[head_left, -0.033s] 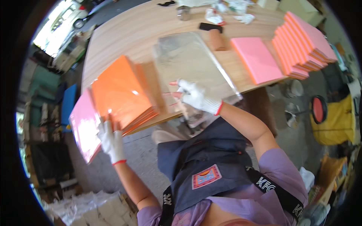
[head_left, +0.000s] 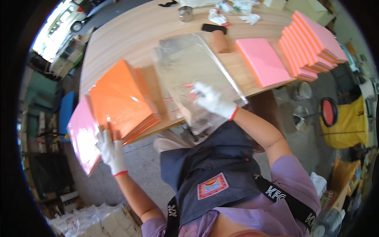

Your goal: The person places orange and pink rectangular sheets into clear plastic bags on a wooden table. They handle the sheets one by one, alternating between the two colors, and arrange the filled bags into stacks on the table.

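My left hand (head_left: 110, 149), in a white glove with bare fingertips and a red cuff, is open. Its outstretched fingers rest at the near edge of a stack of glossy orange packs (head_left: 118, 94), where a plastic-wrapped pink pack (head_left: 83, 132) leans at the table's left front edge. Over a pile of clear plastic bags (head_left: 189, 59) in the middle is my right hand (head_left: 213, 100), gloved the same way. Its fingers are apart and nothing shows in them; whether they touch the top bag is hard to tell. The bags' near end hangs past the table edge.
A single pink stack (head_left: 263, 61) with orange sides lies right of the bags, beside a tall staggered pile of the same (head_left: 312, 45). Behind are a brown roll (head_left: 221, 41), a black flat object (head_left: 214, 28), a metal tin (head_left: 185, 14) and crumpled white gloves (head_left: 249, 19).
My right hand has shifted a little to the right over the plastic bags. My left hand stays by the orange and pink packs. The whole view has moved slightly.
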The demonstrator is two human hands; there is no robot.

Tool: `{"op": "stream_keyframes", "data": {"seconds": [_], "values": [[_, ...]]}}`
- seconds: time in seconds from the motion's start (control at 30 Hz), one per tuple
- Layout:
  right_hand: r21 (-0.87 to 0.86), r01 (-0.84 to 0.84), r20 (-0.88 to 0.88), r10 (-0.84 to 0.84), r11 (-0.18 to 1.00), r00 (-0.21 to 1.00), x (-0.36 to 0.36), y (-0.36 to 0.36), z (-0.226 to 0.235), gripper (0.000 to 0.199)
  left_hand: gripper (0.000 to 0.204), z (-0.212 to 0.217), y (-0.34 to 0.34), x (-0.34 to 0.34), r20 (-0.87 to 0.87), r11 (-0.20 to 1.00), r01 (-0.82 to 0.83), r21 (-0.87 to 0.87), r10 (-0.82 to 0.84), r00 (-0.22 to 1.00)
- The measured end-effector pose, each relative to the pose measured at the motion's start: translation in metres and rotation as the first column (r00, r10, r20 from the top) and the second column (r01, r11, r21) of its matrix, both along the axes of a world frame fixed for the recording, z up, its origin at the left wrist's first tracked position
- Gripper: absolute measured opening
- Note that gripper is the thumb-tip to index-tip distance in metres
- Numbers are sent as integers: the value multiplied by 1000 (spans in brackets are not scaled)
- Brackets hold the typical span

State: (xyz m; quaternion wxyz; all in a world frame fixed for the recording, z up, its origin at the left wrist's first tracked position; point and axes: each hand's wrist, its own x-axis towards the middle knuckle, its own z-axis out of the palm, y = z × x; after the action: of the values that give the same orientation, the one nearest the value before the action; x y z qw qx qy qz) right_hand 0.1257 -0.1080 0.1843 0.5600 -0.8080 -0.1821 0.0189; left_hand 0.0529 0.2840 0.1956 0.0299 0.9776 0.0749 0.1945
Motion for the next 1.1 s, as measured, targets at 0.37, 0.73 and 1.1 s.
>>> {"op": "stream_keyframes", "data": {"seconds": [0.37,0.73,1.1], "values": [[-891,450,359,-508,64,783,-38,-279,-42,54,36,4,-35,-2,463,988,142,-62,-97,881],[-859,479,399,-350,181,848,-30,-284,-49,52,29,-30,-176,-64,495,470,773,-427,-594,634],[-877,454,389,-326,154,862,-29,-287,-49,57,30,-46,-196,-67,434,350,779,-521,-676,595]]}}
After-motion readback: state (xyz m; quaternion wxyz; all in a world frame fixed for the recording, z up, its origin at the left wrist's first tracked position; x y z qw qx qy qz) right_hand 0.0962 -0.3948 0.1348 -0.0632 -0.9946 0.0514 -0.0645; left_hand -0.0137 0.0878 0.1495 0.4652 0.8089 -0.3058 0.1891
